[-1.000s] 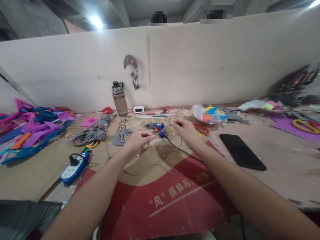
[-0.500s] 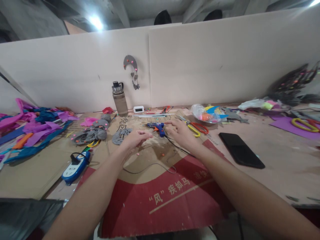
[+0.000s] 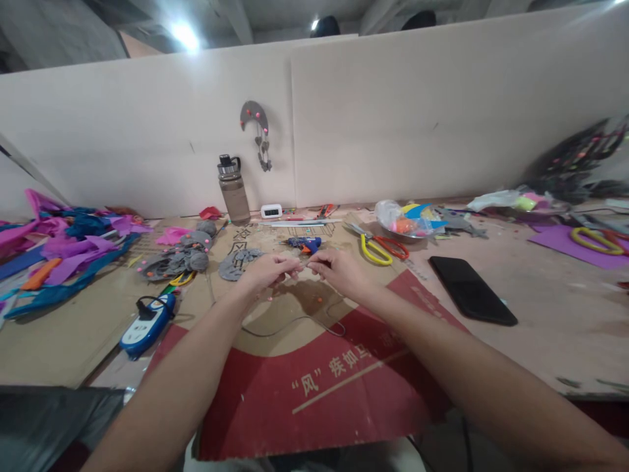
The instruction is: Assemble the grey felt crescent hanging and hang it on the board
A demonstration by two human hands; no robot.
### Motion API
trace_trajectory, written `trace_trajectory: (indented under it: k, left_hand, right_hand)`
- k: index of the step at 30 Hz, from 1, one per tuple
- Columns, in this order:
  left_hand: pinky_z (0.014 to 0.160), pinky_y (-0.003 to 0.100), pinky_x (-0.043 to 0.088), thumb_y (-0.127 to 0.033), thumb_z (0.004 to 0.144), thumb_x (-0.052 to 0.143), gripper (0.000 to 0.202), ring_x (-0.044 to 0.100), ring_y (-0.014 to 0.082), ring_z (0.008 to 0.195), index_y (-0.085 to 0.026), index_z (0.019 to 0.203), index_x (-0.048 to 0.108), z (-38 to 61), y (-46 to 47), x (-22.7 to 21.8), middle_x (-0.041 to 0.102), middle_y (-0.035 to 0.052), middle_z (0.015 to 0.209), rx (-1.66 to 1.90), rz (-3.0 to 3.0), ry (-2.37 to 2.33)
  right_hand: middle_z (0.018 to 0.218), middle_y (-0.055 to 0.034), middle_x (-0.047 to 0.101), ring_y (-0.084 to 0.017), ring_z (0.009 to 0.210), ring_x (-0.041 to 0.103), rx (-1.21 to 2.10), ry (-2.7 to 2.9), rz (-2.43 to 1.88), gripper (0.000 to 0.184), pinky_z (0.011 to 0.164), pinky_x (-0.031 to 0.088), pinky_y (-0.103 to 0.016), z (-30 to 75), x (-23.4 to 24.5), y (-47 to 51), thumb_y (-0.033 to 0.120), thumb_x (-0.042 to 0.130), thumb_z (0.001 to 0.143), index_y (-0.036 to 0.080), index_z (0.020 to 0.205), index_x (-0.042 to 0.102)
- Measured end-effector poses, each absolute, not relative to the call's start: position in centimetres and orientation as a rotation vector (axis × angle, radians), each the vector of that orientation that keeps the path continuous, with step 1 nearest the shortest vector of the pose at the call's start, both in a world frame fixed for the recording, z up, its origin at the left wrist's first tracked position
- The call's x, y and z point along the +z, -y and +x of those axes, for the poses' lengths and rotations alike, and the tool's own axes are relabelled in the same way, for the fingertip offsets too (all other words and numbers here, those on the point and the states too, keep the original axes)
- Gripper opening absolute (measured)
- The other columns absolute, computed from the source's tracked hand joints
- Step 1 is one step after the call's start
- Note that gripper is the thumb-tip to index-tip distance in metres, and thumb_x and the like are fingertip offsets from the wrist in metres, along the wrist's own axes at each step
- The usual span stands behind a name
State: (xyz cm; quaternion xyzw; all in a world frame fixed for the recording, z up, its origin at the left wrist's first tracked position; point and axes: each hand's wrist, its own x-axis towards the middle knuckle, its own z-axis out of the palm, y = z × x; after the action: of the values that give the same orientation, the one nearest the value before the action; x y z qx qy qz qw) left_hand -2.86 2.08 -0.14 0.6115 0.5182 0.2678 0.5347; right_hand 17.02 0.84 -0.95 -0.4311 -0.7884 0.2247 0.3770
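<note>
My left hand [image 3: 273,270] and my right hand [image 3: 337,269] meet over the cardboard sheet [image 3: 334,400], fingertips nearly touching. Both are pinched; whatever is between the fingers is too small to make out. Just beyond them lies a blue glue gun [image 3: 303,244] with an orange trigger. Left of my left hand are grey felt pieces [image 3: 236,263] on the cardboard. A thin grey cord [image 3: 289,322] curls across the sheet below my hands, with small orange and pink bits near it.
Yellow-handled scissors [image 3: 376,251], a phone [image 3: 472,290] and a dish of wrapped bits [image 3: 410,221] are on the right. On the left are a power strip [image 3: 147,328], grey felt flowers [image 3: 184,252] and coloured fabric [image 3: 73,246]. A water bottle [image 3: 234,191] stands by the white partition.
My right hand has left the glue gun and come down and left to meet my left hand, its fingers closing into a pinch. The glue gun now lies untouched.
</note>
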Motion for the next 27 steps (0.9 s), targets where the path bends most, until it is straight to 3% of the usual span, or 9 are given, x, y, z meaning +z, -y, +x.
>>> trace_trajectory:
  k: [4,8,15,20,23,27]
  left_hand:
    - [0.051,0.022,0.039,-0.05,0.077,0.06,0.038,0.054,0.0105,0.06,-0.017,0.09,0.073,-3.4,-2.9,-0.6,0.067,0.007,0.086,0.813,1.498,-1.286]
    - [0.066,0.024,0.044,-0.042,0.077,0.06,0.029,0.06,0.0158,0.081,-0.017,0.084,0.074,-3.5,-3.4,-0.3,0.071,0.0078,0.095,1.025,1.538,-1.373]
    - [0.055,0.022,0.044,-0.04,0.082,0.058,0.028,0.058,0.0104,0.065,-0.017,0.093,0.07,-1.5,-1.9,0.6,0.069,0.0077,0.099,1.061,1.552,-1.183]
    - [0.063,0.025,0.051,-0.046,0.079,0.064,0.035,0.064,0.0155,0.078,-0.013,0.09,0.066,0.1,-0.8,0.3,0.068,0.0097,0.09,0.843,1.456,-0.891]
    - [0.065,0.026,0.052,-0.046,0.078,0.065,0.035,0.064,0.0137,0.071,-0.012,0.087,0.066,-0.4,-1.0,0.1,0.068,0.0088,0.081,0.764,1.486,-0.891]
    - [0.064,0.025,0.052,-0.036,0.076,0.069,0.026,0.065,0.0123,0.066,-0.014,0.09,0.067,-1.5,-1.9,-0.4,0.07,0.0074,0.08,0.711,1.509,-0.972]
  right_hand:
    - [0.067,-0.0009,0.065,-0.014,0.062,0.055,0.511,2.038,-1.115,0.016,0.062,0.037,-0.026,17.1,-0.8,-0.8,0.022,0.056,0.084,0.021,0.074,0.069]
    - [0.07,-0.0023,0.067,-0.015,0.064,0.056,0.464,2.05,-1.11,0.016,0.063,0.038,-0.027,17.1,-0.5,-0.6,0.022,0.056,0.084,0.022,0.075,0.07]
    - [0.069,-0.0026,0.067,-0.015,0.064,0.055,0.415,2.092,-1.104,0.018,0.064,0.037,-0.028,16.9,-0.5,-0.4,0.021,0.056,0.083,0.022,0.072,0.069]
    - [0.072,-0.0025,0.066,-0.015,0.066,0.055,0.39,2.126,-1.122,0.02,0.063,0.035,-0.027,16.8,-0.5,-0.3,0.015,0.051,0.082,0.021,0.072,0.067]
    - [0.069,-0.0018,0.065,-0.014,0.065,0.054,0.397,2.124,-1.126,0.021,0.062,0.035,-0.027,16.7,-0.5,-0.3,0.013,0.051,0.081,0.021,0.068,0.065]
    - [0.072,-0.0016,0.066,-0.014,0.064,0.054,0.473,2.065,-1.118,0.015,0.061,0.037,-0.026,16.8,-0.5,-0.2,0.018,0.054,0.082,0.021,0.076,0.067]
